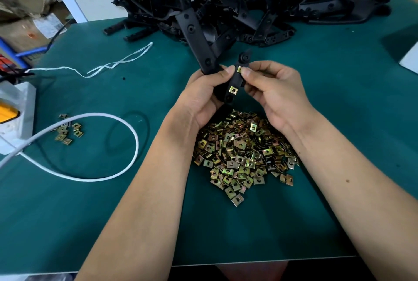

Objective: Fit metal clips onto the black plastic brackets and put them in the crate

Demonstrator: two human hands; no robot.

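Head view. The left hand (204, 95) grips a black bracket (235, 77) just above the clip pile (244, 151), fingers curled round its lower body, thumb up beside the upper tab. The right hand (269, 90) pinches a clip (239, 68) between thumb and forefinger and has it against the bracket's edge, partly on. A second clip (233, 90) already sits lower on the same bracket, just above the pile.

To seat this one well, I judge the clip should slide on square to the edge, with its hole brought over the bracket's hole; the left thumb can brace the tab from behind while the right thumb pushes straight in. A crooked push would likely jam it or spring it off.

Counts: two hands, one bracket held, two clips on it. The pile holds far too many clips to count, well over a hundred by the look of it. A small group of strays (67, 130), about eight, lies well left of the pile by the white cable (126, 126). Beyond the pile, at the far side of the green mat (339, 99), the bracket heap (248, 4) is tangled; a dozen or more, not countable. No crate is in view.
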